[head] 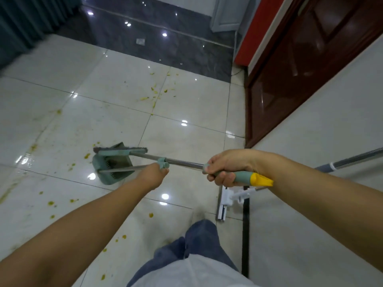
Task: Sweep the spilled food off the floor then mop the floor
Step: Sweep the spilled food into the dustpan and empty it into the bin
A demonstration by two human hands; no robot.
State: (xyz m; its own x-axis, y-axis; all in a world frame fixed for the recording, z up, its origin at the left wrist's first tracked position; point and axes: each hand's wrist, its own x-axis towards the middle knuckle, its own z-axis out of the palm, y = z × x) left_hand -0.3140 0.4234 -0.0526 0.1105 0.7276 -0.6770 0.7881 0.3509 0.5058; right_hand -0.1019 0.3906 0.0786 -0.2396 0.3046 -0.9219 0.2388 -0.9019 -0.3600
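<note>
We are gripping the broom (pixel 122 151) by its green handle with our right hand (pixel 228 168), its bristle head resting across the green dustpan (pixel 112 168) on the white tile floor (pixel 186 100). Our left hand (pixel 154 176) is closing around the dustpan's metal pole. Yellow spilled food (pixel 154 92) is lying scattered ahead and to our left. A mop (pixel 228 198) is leaning against the wall at right.

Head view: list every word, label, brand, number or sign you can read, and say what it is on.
None readable.
Broom handle: yellow tip, no lettering visible.
Dustpan: plain green, no label visible.
Mop head: white, no print visible.
Dark wooden door: only light reflections.
</note>
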